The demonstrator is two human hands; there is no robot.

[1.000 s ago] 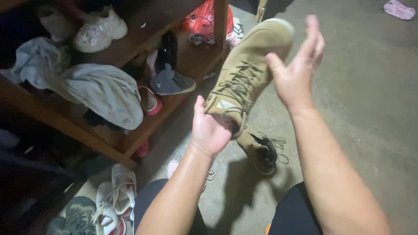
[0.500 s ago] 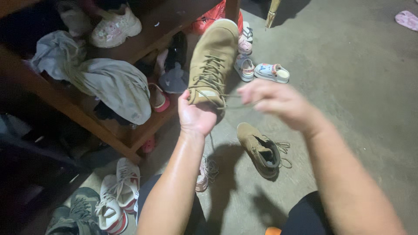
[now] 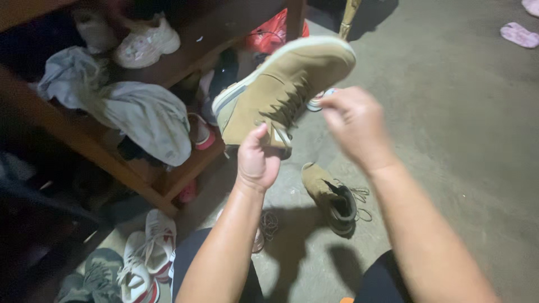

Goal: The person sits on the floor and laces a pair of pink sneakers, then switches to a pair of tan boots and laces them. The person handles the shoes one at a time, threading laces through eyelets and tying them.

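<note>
Head view: the left hand [image 3: 257, 163] clenches its grip on the ankle collar of a tan suede boot [image 3: 281, 92], held up tilted before the wooden shoe rack [image 3: 185, 168]. The right hand [image 3: 353, 126], blurred, curls beside its laces; whether it grips them I cannot tell. The matching boot [image 3: 331, 196] lies on the rough concrete floor [image 3: 460, 129].

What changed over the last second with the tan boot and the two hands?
The tan suede lace-up boot has been rolled onto its side, so its pale sole edge now faces left, where before the laces faced the camera. The right hand, open and raised a second ago, has closed up near the laces. The left hand still grips the boot's ankle end. The second tan boot stays on the concrete floor.
</note>
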